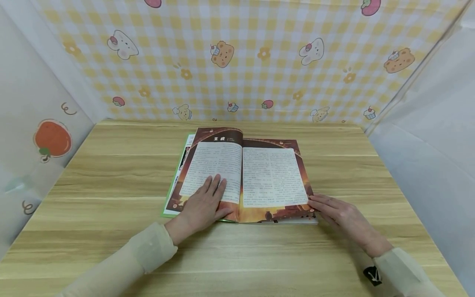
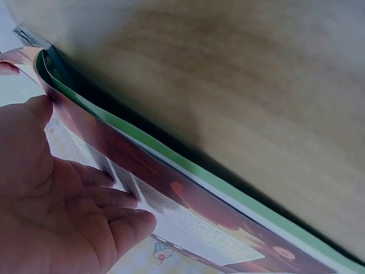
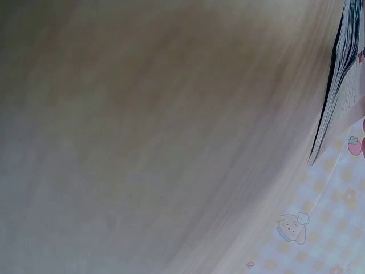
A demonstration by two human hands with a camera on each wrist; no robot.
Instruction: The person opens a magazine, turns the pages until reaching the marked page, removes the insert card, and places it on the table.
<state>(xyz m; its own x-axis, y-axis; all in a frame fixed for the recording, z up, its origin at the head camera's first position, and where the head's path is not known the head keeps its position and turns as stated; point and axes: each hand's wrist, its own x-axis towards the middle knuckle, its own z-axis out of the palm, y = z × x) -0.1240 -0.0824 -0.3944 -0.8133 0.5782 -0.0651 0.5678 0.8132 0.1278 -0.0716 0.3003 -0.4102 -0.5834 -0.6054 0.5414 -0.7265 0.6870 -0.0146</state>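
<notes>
An open magazine (image 1: pixel 274 177) lies on the wooden table, with printed text on white panels and brown-orange borders. My left hand (image 1: pixel 202 206) rests on the lower part of its left page, fingers spread and straight. In the left wrist view, the palm side of that left hand (image 2: pixel 68 200) shows beside the page, with the magazine's green edge (image 2: pixel 188 165) below. At the lower right corner, the straight fingers of my right hand (image 1: pixel 343 214) touch the right page's edge; its thumb is hidden. Only the layered page edges of the magazine (image 3: pixel 336 80) appear in the right wrist view, without the hand.
The wood-grain table (image 1: pixel 111 173) spreads around the magazine. Behind it hangs a yellow checked cloth (image 1: pixel 259 78) with cartoon animals. Pale walls stand at both sides. A black patch with a white mark (image 1: pixel 372 275) is near the right sleeve.
</notes>
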